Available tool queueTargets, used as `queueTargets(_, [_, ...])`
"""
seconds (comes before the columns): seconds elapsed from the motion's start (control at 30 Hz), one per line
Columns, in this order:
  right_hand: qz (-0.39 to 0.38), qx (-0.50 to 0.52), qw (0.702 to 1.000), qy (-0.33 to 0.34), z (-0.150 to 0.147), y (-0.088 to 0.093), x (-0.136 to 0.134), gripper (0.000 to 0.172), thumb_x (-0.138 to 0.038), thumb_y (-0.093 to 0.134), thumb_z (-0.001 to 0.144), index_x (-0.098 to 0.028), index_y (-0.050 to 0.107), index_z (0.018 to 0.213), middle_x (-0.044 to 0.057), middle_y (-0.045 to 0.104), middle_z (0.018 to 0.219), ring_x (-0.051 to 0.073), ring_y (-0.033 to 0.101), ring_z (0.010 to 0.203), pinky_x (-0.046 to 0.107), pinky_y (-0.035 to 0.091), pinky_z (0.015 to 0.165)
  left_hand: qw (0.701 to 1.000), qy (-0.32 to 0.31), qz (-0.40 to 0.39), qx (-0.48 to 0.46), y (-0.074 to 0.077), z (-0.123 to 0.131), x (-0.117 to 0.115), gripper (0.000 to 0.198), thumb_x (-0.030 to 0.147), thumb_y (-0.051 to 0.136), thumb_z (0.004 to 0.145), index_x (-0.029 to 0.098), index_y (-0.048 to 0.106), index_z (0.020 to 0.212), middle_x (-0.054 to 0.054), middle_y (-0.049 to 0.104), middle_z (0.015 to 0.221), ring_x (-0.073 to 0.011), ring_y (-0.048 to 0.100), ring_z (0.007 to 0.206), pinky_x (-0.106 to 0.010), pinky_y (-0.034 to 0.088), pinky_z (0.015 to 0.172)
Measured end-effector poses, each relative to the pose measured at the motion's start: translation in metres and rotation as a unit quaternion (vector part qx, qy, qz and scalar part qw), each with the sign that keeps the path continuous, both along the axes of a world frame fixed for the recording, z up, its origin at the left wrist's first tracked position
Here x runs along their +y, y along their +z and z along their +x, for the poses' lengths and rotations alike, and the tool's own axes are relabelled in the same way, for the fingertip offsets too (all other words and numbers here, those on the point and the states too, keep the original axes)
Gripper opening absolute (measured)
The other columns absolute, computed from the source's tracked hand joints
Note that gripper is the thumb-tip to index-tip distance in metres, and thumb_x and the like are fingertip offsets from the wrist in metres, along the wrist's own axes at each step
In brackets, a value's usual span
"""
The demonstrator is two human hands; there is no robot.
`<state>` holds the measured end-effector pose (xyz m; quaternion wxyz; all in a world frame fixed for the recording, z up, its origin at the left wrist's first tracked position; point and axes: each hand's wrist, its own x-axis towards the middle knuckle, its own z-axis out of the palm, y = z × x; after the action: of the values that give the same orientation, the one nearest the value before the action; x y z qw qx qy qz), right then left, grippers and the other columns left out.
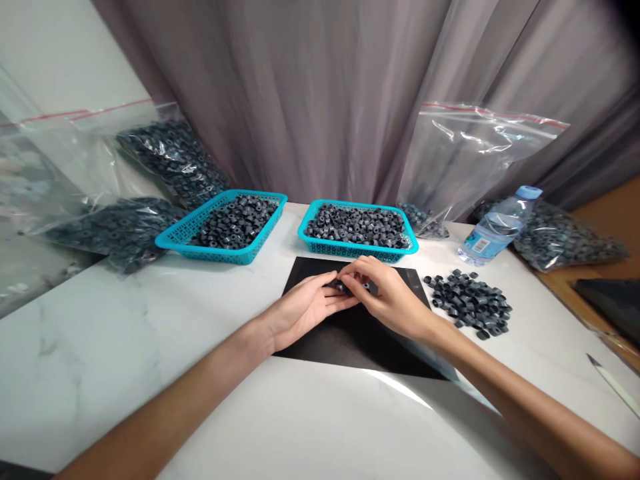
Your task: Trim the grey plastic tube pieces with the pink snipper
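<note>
Over a black mat point(360, 350), my two hands meet at the fingertips. My left hand point(305, 303) is palm up, its fingers curled under a few small dark grey plastic pieces point(341, 287). From above, my right hand point(383, 287) pinches at one of these pieces, thumb and forefinger together against the left thumb. The fingers partly cover the pieces, so their exact fit cannot be made out. To the right of the mat lies a loose pile of dark grey ring-like caps point(470, 303).
Behind the hands stand two turquoise baskets, left point(215, 253) and right point(360, 253), holding many dark pieces. Zip bags of pieces lie at left point(120, 227) and back right point(565, 233); another bag point(450, 160) stands upright. A water bottle point(500, 227) and white pen-like tool point(613, 383) are right.
</note>
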<state>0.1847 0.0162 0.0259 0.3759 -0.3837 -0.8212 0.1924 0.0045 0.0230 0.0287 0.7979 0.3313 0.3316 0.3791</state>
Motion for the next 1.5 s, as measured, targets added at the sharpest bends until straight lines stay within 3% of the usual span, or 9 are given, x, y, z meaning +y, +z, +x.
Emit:
queueTargets(0.2, [-0.002, 0.062, 0.997, -0.049, 0.008, -0.005, 0.009, 0.022, -0.035, 0.045, 0.105, -0.020, 0.063, 0.104, 0.006, 0.068, 0.100, 0.017, 0.062, 0.083, 0.029, 0.047, 0.075, 0.999, 0.018, -0.034, 0.033, 0.007, 0.000, 0.000, 0.032, 0.016, 0.040, 0.103, 0.005, 0.070, 0.100, -0.016, 0.074, 0.095, -0.0194, 0.072, 0.090, -0.030, 0.057, 0.091])
queueTargets(0.27, [0.000, 0.029, 0.996, -0.081, 0.017, -0.011, 0.016, 0.023, -0.035, 0.047, 0.104, -0.019, 0.062, 0.100, 0.006, 0.068, 0.095, 0.017, 0.060, 0.079, 0.030, 0.046, 0.073, 0.998, 0.009, -0.028, 0.048, 0.009, -0.001, 0.000, 0.035, 0.019, 0.038, 0.105, 0.003, 0.069, 0.101, -0.018, 0.074, 0.096, -0.0177, 0.071, 0.086, -0.025, 0.057, 0.082])
queueTargets(0.37, [-0.063, -0.089, 0.993, -0.055, 0.032, -0.018, 0.025, 0.022, -0.041, 0.056, 0.099, -0.020, 0.062, 0.095, 0.004, 0.066, 0.088, 0.017, 0.058, 0.075, 0.029, 0.044, 0.068, 0.998, -0.005, -0.026, 0.056, 0.009, -0.003, 0.000, 0.035, 0.023, 0.040, 0.105, 0.003, 0.068, 0.099, -0.017, 0.071, 0.095, -0.0142, 0.068, 0.080, -0.020, 0.055, 0.070])
queueTargets(0.6, [-0.150, -0.159, 0.976, 0.005, 0.046, -0.018, 0.027, 0.038, -0.049, 0.077, 0.082, -0.021, 0.057, 0.097, 0.003, 0.062, 0.093, 0.019, 0.058, 0.085, 0.031, 0.047, 0.076, 0.998, -0.004, 0.016, 0.059, 0.009, -0.012, 0.007, 0.022, 0.022, 0.059, 0.095, 0.014, 0.052, 0.076, 0.003, 0.046, 0.072, -0.0032, 0.038, 0.051, -0.012, 0.027, 0.041])
queueTargets(0.8, [-0.210, -0.108, 0.971, 0.024, 0.052, -0.018, 0.031, 0.031, -0.042, 0.076, 0.082, -0.020, 0.058, 0.095, 0.001, 0.062, 0.084, 0.018, 0.058, 0.076, 0.030, 0.049, 0.068, 0.975, 0.046, 0.140, 0.168, 0.008, -0.019, 0.017, 0.037, 0.036, 0.059, 0.094, 0.019, 0.039, 0.068, 0.008, 0.027, 0.065, -0.0048, 0.018, 0.049, -0.014, 0.015, 0.042])
queueTargets(1.0, [-0.264, -0.107, 0.958, 0.011, 0.057, -0.017, 0.037, 0.010, -0.027, 0.066, 0.085, -0.019, 0.062, 0.087, 0.000, 0.067, 0.071, 0.015, 0.062, 0.065, 0.026, 0.046, 0.061, 0.938, 0.041, 0.237, 0.250, -0.007, -0.024, 0.026, 0.038, 0.052, 0.054, 0.095, 0.015, 0.058, 0.088, 0.007, 0.030, 0.070, -0.0063, 0.021, 0.051, -0.017, 0.016, 0.045])
queueTargets(1.13, [-0.239, -0.130, 0.962, 0.024, 0.056, -0.010, 0.036, 0.003, -0.021, 0.062, 0.085, -0.018, 0.063, 0.083, -0.001, 0.066, 0.069, 0.013, 0.060, 0.063, 0.024, 0.044, 0.060, 0.918, 0.011, 0.270, 0.291, -0.010, -0.023, 0.026, 0.042, 0.056, 0.051, 0.095, 0.016, 0.064, 0.094, 0.007, 0.029, 0.069, -0.0085, 0.022, 0.052, -0.020, 0.017, 0.047])
queueTargets(1.4, [-0.202, -0.149, 0.967, 0.051, 0.064, 0.002, 0.037, 0.015, -0.032, 0.065, 0.089, -0.018, 0.066, 0.089, 0.000, 0.066, 0.077, 0.012, 0.055, 0.067, 0.024, 0.041, 0.062, 0.827, 0.009, 0.381, 0.414, 0.009, -0.011, 0.006, 0.036, 0.046, 0.052, 0.096, 0.018, 0.067, 0.080, 0.004, 0.044, 0.063, -0.0118, 0.033, 0.055, -0.025, 0.026, 0.053])
queueTargets(1.5, [-0.204, -0.088, 0.972, 0.079, 0.061, 0.012, 0.030, 0.025, -0.042, 0.064, 0.092, -0.017, 0.065, 0.090, 0.002, 0.068, 0.086, 0.014, 0.058, 0.074, 0.026, 0.046, 0.068, 0.851, -0.004, 0.351, 0.390, 0.007, -0.005, 0.001, 0.037, 0.048, 0.053, 0.096, 0.017, 0.067, 0.081, 0.004, 0.043, 0.063, -0.0113, 0.035, 0.055, -0.023, 0.028, 0.052])
